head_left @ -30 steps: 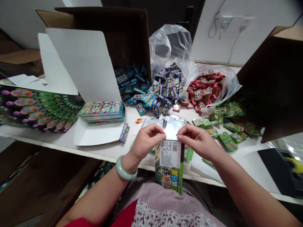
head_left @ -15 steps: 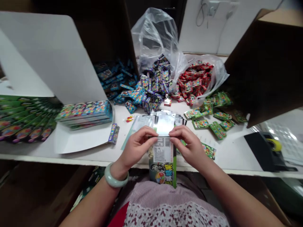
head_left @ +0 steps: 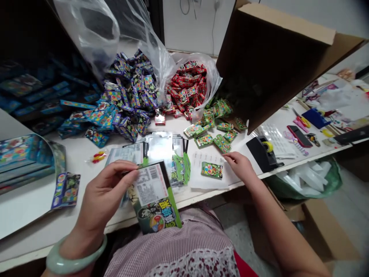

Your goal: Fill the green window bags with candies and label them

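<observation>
My left hand (head_left: 108, 190) pinches the top edge of a printed candy pouch (head_left: 155, 200), dark and green with a pale label panel, hanging tilted over the table edge. My right hand (head_left: 241, 167) is closed, its fingertips at the right edge of a white sheet with small printed labels (head_left: 198, 182); what they grip, if anything, is too small to make out. On that sheet lies a green candy packet (head_left: 211, 169). Flat pouches (head_left: 180, 165) are piled beside the held one. Several green packets (head_left: 204, 140) lie just beyond the sheet.
Heaps of blue (head_left: 105, 115), purple (head_left: 135, 84) and red packets (head_left: 188, 90) fill the back, partly in clear plastic bags. A cardboard box (head_left: 276, 69) stands open at right, near a black tape dispenser (head_left: 261, 154). A white display box (head_left: 25, 207) holds packets at left.
My right hand has let go of the pouch and moved right to the label sheet. My left hand still holds the pouch, now tilted. The view has turned right.
</observation>
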Demonstrator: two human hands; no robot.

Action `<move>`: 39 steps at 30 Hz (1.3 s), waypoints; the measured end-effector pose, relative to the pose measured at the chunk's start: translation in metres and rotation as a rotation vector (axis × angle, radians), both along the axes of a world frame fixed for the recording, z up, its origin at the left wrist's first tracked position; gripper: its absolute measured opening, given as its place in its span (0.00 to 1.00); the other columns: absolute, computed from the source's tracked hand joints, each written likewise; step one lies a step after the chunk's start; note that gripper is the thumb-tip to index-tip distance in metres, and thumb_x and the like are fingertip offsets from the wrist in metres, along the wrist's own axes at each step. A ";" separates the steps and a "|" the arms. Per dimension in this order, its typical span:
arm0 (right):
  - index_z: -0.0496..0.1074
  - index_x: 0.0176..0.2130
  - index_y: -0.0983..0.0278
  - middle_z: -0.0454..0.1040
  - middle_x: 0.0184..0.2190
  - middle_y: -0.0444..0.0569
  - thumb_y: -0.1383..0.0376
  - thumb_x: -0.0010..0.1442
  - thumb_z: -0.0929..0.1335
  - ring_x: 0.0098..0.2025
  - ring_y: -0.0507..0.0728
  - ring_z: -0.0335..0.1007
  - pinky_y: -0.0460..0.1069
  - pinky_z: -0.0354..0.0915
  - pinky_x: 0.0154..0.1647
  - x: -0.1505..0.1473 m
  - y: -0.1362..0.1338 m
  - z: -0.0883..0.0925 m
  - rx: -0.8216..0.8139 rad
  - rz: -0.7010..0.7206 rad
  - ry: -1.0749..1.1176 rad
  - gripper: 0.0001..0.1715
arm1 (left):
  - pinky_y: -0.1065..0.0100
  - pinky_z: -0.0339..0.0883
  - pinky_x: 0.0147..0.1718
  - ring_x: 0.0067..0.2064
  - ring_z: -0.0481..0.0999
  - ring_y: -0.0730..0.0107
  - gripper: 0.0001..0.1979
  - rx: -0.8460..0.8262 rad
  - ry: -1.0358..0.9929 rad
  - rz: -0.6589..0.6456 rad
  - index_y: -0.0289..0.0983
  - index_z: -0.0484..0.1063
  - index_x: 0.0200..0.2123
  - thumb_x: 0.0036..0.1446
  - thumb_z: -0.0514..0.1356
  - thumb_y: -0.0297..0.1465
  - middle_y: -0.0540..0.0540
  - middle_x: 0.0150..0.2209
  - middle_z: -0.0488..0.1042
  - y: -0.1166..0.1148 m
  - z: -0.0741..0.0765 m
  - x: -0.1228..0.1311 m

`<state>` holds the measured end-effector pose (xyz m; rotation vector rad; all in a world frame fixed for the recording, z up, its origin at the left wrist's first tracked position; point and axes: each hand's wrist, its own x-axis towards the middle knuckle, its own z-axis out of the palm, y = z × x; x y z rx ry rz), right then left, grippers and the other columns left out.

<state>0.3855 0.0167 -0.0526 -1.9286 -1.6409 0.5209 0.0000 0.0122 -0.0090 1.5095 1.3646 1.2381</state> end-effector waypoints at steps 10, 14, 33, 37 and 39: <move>0.76 0.37 0.62 0.74 0.38 0.51 0.64 0.58 0.65 0.36 0.57 0.70 0.52 0.64 0.41 -0.011 0.000 -0.020 -0.073 -0.060 -0.149 0.11 | 0.68 0.68 0.41 0.41 0.72 0.66 0.05 -0.025 0.039 0.022 0.40 0.74 0.34 0.54 0.64 0.34 0.50 0.38 0.74 -0.002 0.008 0.002; 0.74 0.35 0.61 0.76 0.36 0.50 0.63 0.57 0.65 0.37 0.58 0.71 0.52 0.64 0.41 -0.006 -0.007 -0.021 -0.074 -0.050 -0.094 0.09 | 0.70 0.67 0.41 0.41 0.72 0.68 0.05 -0.024 0.034 0.010 0.40 0.74 0.35 0.55 0.64 0.33 0.50 0.38 0.74 -0.001 0.004 0.000; 0.73 0.32 0.62 0.75 0.34 0.48 0.60 0.60 0.66 0.36 0.54 0.69 0.50 0.64 0.40 -0.167 0.031 0.137 -0.110 0.879 0.273 0.09 | 0.67 0.64 0.36 0.36 0.70 0.70 0.02 0.122 -0.055 -0.186 0.38 0.69 0.34 0.58 0.60 0.29 0.49 0.33 0.69 -0.007 0.016 0.022; 0.72 0.31 0.64 0.73 0.26 0.47 0.60 0.59 0.66 0.29 0.53 0.67 0.48 0.62 0.30 -0.185 0.046 0.132 -0.281 0.885 0.181 0.11 | 0.66 0.64 0.36 0.37 0.69 0.70 0.01 0.139 -0.067 -0.205 0.37 0.68 0.34 0.59 0.58 0.28 0.48 0.33 0.69 -0.008 0.018 0.017; 0.72 0.30 0.63 0.73 0.26 0.47 0.60 0.59 0.66 0.28 0.53 0.66 0.47 0.61 0.28 -0.188 0.050 0.128 -0.317 0.864 0.182 0.11 | 0.67 0.64 0.35 0.36 0.69 0.70 0.03 0.136 -0.087 -0.220 0.37 0.68 0.33 0.60 0.57 0.29 0.49 0.33 0.69 -0.008 0.018 0.016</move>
